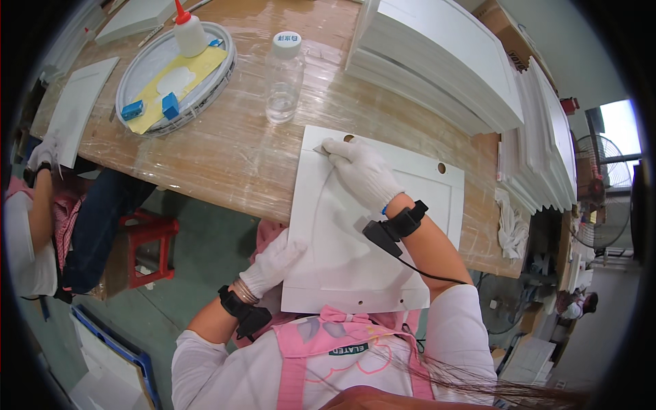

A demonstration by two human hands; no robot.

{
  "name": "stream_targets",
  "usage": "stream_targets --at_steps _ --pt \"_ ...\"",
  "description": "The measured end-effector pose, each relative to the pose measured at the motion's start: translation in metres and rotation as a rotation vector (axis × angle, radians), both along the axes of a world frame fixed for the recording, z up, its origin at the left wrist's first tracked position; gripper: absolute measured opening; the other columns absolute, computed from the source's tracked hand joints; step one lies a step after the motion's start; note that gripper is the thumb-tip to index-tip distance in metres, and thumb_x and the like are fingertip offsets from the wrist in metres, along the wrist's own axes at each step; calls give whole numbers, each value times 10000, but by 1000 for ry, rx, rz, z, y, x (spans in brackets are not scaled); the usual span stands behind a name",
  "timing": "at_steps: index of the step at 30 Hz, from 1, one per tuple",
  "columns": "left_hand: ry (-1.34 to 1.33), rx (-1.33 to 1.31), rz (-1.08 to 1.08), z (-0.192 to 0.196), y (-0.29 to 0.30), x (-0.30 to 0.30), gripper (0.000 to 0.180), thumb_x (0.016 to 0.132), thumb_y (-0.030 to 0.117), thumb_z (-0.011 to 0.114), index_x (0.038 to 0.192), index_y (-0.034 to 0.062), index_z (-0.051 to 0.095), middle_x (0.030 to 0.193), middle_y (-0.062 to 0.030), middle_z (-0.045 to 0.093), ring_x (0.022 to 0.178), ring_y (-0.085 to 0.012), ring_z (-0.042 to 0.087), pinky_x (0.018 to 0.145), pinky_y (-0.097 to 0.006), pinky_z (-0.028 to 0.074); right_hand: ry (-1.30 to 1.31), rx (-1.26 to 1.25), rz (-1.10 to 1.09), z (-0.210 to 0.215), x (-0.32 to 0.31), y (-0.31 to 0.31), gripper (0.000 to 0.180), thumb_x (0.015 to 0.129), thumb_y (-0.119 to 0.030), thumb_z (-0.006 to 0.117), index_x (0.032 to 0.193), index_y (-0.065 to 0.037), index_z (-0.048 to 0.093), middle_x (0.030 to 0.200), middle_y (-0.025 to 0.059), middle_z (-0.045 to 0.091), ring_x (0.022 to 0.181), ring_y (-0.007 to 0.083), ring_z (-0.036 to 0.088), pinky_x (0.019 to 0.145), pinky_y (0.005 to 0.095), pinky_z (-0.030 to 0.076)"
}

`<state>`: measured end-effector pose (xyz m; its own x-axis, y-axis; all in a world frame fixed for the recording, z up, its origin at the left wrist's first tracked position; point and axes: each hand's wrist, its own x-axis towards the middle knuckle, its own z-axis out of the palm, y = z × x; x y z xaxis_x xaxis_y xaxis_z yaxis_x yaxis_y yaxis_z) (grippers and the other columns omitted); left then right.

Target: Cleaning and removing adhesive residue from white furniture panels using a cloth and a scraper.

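A white panel [389, 236] with a recessed middle and round holes lies partly on the table's near edge and reaches over my lap. My left hand [277, 263], in a white knit glove, grips the panel's left edge, with its thumb side on the top face. Near the far left corner my right hand [362, 171], gloved alike, has its fingertips pinched together against the raised border. A small, thin greyish piece [319, 149] shows at those fingertips; its kind is too small to tell.
Beyond the panel stands a clear bottle [283, 85]. A round lid [229, 58] holds a glue bottle [190, 35], yellow paper and blue blocks. Stacked white panels [437, 55] fill the far right; a white cloth [512, 225] hangs near. At left, another person's gloved hand [44, 154] touches a board.
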<state>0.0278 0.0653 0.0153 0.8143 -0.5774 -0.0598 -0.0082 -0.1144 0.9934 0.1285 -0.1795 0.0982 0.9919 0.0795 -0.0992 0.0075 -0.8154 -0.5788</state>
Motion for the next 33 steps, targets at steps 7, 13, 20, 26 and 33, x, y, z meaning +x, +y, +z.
stream_targets --at_steps 7,13,20,26,33 --pt "47 -18 -17 6 0 1 395 1058 225 504 1357 -33 522 1256 -125 603 1194 -205 553 1031 -322 431 -19 -3 16 0 -2 -2 274 962 -154 559 1189 -82 694 1029 207 668 967 357 640 849 388 491" --pt "88 20 -11 5 1 0 395 1060 233 500 1362 -20 523 1251 -115 602 1187 -199 549 1029 -312 425 -15 8 1 2 -2 0 272 962 -152 563 1186 -79 698 1006 203 666 945 359 638 838 400 492" --pt "-71 11 -19 -2 3 0 398 1063 241 500 1367 -15 525 1250 -105 599 1186 -181 536 1032 -307 419 19 9 52 -3 3 9 297 948 -122 551 1208 -102 693 1021 214 660 961 379 633 860 419 494" --pt "25 -31 -30 -2 1 1 387 1062 236 504 1351 -18 540 1239 -106 602 1179 -182 537 1031 -309 418 -18 -37 33 -2 3 14 297 942 -128 545 1199 -107 692 1039 217 655 979 387 629 859 429 495" --pt "179 -7 5 5 -3 2 385 1061 232 504 1343 -27 543 1227 -110 609 1167 -185 549 1023 -308 425 70 -69 21 2 7 17 291 944 -121 557 1197 -108 701 1126 204 641 1021 373 624 881 424 491"
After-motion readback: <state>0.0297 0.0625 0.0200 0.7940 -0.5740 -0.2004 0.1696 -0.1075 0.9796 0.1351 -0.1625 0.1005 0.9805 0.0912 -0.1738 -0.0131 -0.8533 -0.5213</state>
